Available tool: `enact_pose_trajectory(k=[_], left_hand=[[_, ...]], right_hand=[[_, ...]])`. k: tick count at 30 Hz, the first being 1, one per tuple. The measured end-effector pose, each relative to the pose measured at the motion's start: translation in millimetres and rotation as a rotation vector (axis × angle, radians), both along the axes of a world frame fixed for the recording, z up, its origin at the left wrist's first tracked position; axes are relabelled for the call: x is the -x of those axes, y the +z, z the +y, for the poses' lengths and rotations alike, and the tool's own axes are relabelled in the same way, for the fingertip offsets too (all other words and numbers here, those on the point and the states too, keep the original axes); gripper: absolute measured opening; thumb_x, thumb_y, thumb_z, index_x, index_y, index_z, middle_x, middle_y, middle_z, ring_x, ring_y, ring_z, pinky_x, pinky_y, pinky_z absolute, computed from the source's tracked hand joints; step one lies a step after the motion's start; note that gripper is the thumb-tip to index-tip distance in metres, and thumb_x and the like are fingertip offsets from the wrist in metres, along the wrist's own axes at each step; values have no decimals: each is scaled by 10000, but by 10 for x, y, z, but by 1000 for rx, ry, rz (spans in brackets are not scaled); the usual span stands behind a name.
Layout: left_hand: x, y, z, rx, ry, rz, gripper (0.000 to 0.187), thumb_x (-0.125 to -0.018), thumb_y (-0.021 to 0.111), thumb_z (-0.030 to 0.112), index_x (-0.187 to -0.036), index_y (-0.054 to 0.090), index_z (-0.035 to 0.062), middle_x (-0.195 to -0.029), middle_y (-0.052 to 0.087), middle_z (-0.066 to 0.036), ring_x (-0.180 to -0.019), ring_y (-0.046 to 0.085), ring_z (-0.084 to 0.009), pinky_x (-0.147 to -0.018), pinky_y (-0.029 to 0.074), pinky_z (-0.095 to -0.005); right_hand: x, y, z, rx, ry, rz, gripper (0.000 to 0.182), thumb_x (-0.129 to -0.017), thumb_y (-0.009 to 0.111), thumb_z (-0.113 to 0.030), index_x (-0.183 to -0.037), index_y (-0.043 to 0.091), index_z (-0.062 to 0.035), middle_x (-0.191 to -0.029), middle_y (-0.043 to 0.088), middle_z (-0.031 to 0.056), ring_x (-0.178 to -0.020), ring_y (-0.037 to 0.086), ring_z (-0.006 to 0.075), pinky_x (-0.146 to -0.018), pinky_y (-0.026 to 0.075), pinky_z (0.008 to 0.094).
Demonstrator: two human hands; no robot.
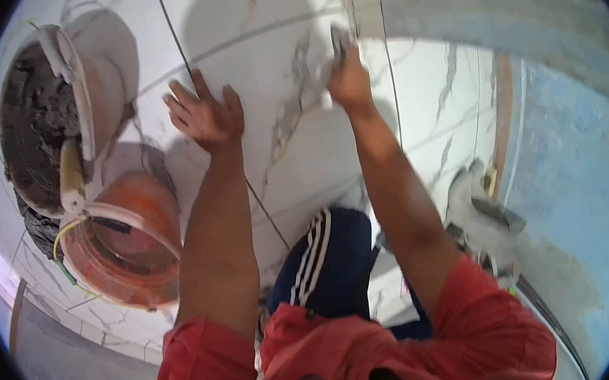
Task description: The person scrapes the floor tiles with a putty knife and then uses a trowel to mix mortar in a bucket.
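Observation:
My left hand [211, 118] is open, fingers spread over the white marbled tile floor [263, 69]. My right hand [351, 84] is closed around a small flat grey tool [338, 40], whose blade points away from me, toward the joint beside a narrow strip [366, 8] at the foot of the grey surface. Most of the tool is hidden in my fist, so I cannot tell its exact kind. Left of my left hand stands a bucket of dark wet mortar [36, 106], with a pale wooden handle [70, 172] at its rim.
An orange bucket [126, 280] stands by my left forearm, close to the mortar bucket. A grey wall surface [484, 4] rises at the upper right, beside a blue painted surface [571, 142]. A flat grey piece [499, 214] lies near my right elbow. My bent knee [330, 261] is below.

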State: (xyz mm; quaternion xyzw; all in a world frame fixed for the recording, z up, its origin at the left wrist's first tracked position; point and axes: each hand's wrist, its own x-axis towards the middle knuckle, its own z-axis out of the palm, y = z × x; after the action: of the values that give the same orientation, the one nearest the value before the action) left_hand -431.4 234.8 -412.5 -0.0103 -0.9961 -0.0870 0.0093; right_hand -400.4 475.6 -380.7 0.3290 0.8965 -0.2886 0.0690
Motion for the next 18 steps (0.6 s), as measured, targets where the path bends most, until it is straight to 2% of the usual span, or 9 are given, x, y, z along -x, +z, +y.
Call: enact_pose_trajectory(k=[2,6,8,10,12,14,16,17,18], left_hand=[[39,-15,-59,21,-4,-28,723,-797,642,404,-1453,446,170,-1512,312,-230,-1367,297,-476,-1094,255,-542],[-22,-77,-42,-53,-22,17,714,-804,642,389,-1454,440,170,-1513,299,-231,-1378,273,-476,-1102,243,-550],[202,-84,29,-98,-4,110,708,-808,638,388,-1452,441,170,-1512,295,-227,-1383,262,-472,-1105,238,-551],[69,-25,-6,-25,11,-40,716,-811,635,387,-1462,423,176,-1518,281,-215,-1393,246,-461,-1107,232,-548],[105,-48,38,-17,29,-40,720,-816,630,392,-1468,409,181,-1522,273,-211,-1394,245,-454,-1112,225,-544],[70,-8,6,-17,26,-63,723,-820,631,398,-1473,400,189,-1531,265,-210,-1403,236,-449,-1120,215,-540],[118,48,24,16,41,-96,713,-833,616,411,-1476,400,192,-1531,262,-205,-1410,226,-441,-1127,209,-531],[114,59,21,63,39,-161,704,-845,601,425,-1479,400,195,-1531,259,-199,-1418,216,-434,-1134,203,-523],[101,54,10,67,35,-171,704,-845,601,425,-1479,400,195,-1531,259,-199,-1418,216,-434,-1134,203,-523]], right_hand=[[-312,-153,-43,-59,144,320,422,-866,461,-72,-1278,404,-4,-888,637,351,-896,602,542,-790,483,569],[57,15,-71,100,-141,-78,514,-870,447,-69,-1378,378,-23,-997,633,358,-956,607,517,-845,484,551],[22,-131,13,-4,16,3,535,-876,444,-73,-1401,352,-25,-1006,632,356,-962,607,514,-866,478,549],[-176,-45,-113,-80,177,301,468,-875,444,-73,-1335,377,-10,-970,633,358,-945,604,528,-836,488,552],[177,172,61,-4,44,-122,552,-891,449,-89,-1425,326,-21,-1033,637,334,-995,610,504,-854,489,541],[412,74,82,39,-77,-162,560,-894,469,-98,-1425,318,-4,-1020,644,326,-979,616,498,-838,494,539],[155,101,-62,-10,53,-12,470,-887,466,-77,-1337,373,25,-991,635,351,-959,617,505,-810,498,543],[-40,-202,-30,-122,200,312,494,-876,466,-68,-1354,368,10,-968,629,365,-946,616,510,-817,490,546],[17,-129,-1,-119,196,302,494,-876,466,-68,-1354,368,10,-968,629,365,-946,616,510,-817,490,546]])
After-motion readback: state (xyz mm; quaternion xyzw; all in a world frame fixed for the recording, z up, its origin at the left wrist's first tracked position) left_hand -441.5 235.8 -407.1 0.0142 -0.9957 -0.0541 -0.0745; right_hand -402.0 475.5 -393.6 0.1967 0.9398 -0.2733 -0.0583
